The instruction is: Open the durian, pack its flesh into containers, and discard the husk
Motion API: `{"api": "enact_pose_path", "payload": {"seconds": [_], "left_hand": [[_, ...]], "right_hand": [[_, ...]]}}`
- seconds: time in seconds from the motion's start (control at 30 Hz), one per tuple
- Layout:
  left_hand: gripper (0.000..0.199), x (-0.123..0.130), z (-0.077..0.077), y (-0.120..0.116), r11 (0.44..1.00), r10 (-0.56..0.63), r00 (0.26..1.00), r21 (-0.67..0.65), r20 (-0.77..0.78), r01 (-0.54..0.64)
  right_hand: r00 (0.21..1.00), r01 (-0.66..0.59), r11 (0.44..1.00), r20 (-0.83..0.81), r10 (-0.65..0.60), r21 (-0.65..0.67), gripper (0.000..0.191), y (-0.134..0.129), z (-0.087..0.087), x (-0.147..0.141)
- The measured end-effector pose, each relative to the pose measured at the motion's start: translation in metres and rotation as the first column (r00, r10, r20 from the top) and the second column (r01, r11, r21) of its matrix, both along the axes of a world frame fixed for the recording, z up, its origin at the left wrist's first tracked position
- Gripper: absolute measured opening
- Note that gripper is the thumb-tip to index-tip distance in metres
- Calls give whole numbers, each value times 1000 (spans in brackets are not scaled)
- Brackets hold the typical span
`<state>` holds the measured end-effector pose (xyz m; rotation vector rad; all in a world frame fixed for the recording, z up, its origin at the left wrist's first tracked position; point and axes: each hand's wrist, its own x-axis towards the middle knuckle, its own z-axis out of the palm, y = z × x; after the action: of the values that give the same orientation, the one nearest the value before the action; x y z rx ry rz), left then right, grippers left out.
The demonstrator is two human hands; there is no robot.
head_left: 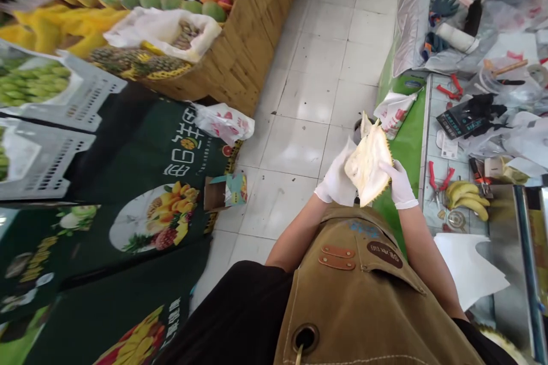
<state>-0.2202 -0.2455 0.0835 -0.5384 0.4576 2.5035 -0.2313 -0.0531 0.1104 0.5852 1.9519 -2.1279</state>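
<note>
An opened piece of spiky-skinned fruit husk (370, 162), pale cream inside with a yellow-green spiny edge, is held in front of the brown apron (342, 274). My left hand (340, 179), in a white glove, grips it from the left side, partly behind it. My right hand (399, 183), also gloved in white, holds its right edge with the thumb on the pale inner face. The fingers of both hands are partly hidden behind the husk.
To the right, a counter holds red-handled tools (440, 182), bananas (466, 198), white paper (468, 268) and plastic bags. Fruit stands and grey crates (77, 120) line the left. An open cardboard box (215, 194) sits beside the tiled floor (295, 145).
</note>
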Motion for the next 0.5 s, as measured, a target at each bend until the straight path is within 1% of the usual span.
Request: {"api": "enact_pose_path", "payload": {"seconds": [0.07,0.1,0.17,0.23,0.3,0.4,0.5], "left_hand": [[72,-19,4,20,999,-17,1000,28,-23,17],[76,-29,3,30,999,-19,1000,39,-20,20],[81,-48,-4,46,999,3,1000,39,13,-4],[83,-65,-16,56,999,41,997,14,59,-42],[80,-80,-28,61,997,79,993,-16,87,-78],[76,-97,-45,62,992,119,987,-60,109,-113],[76,-117,-63,57,985,154,978,-100,144,-140]], "right_hand": [[999,-29,999,-42,30,13,53,7,0,-24],[997,-42,999,-64,44,34,54,10,-1,-35],[993,-69,994,-85,77,88,56,15,-2,-55],[990,-97,985,-83,110,144,58,19,-5,-70],[987,-115,975,-92,134,192,58,22,-9,-80],[982,-101,962,-131,138,255,56,21,-17,-90],[988,-60,968,-124,93,245,53,13,-29,-100]]}}
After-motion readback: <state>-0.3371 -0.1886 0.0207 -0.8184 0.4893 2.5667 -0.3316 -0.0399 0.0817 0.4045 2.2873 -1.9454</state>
